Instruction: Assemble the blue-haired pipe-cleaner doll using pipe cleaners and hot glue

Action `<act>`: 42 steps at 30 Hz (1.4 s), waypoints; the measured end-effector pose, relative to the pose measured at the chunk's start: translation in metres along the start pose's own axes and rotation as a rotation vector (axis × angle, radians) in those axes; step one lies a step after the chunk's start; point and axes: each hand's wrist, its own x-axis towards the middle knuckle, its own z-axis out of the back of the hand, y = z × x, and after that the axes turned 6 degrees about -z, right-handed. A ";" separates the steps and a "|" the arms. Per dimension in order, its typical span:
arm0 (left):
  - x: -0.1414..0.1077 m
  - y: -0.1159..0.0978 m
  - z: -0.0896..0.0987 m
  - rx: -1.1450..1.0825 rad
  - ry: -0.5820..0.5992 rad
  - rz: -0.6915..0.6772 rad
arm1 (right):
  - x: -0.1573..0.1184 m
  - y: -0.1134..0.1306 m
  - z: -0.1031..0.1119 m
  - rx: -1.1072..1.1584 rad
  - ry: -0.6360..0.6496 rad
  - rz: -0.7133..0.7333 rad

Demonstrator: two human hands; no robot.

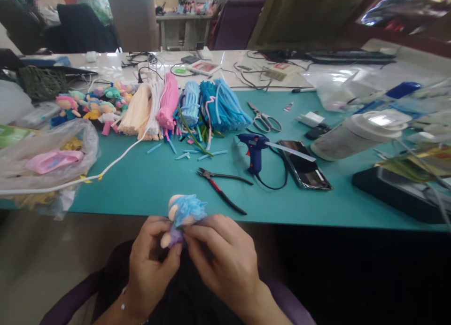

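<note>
A small doll (pixel 186 210) with blue hair and a purple body is held just in front of the table edge, over my lap. My left hand (pixel 153 259) grips it from the left, thumb and fingers closed round its lower body. From the other side, my right hand (pixel 225 254) pinches the doll near its middle. The fingertips partly cover the body, so the exact pinch point is hidden. On the green mat beyond lie pliers (pixel 220 189) with one red and black handle, and a blue glue gun (pixel 255 151) with a glue stick in it.
Bundles of pipe cleaners (pixel 225 106) stand behind cut blue pieces (pixel 183 156). Finished dolls (pixel 102 106) pile at left, near a plastic bag (pixel 84 146) crossed by a white cable (pixel 121 158). Scissors (pixel 264 120), a phone (pixel 305 167) and a tumbler (pixel 352 137) lie to the right.
</note>
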 end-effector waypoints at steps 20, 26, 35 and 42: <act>0.000 0.002 0.000 -0.032 0.000 0.050 | -0.004 -0.002 -0.002 -0.068 -0.032 0.011; -0.001 0.004 0.001 -0.013 0.003 0.055 | -0.004 -0.001 -0.006 -0.085 -0.035 0.001; -0.004 0.002 -0.003 -0.115 -0.047 0.235 | -0.003 -0.003 -0.012 -0.106 -0.046 0.013; 0.004 0.000 -0.002 -0.153 -0.058 0.367 | -0.004 -0.001 -0.011 -0.151 0.002 0.018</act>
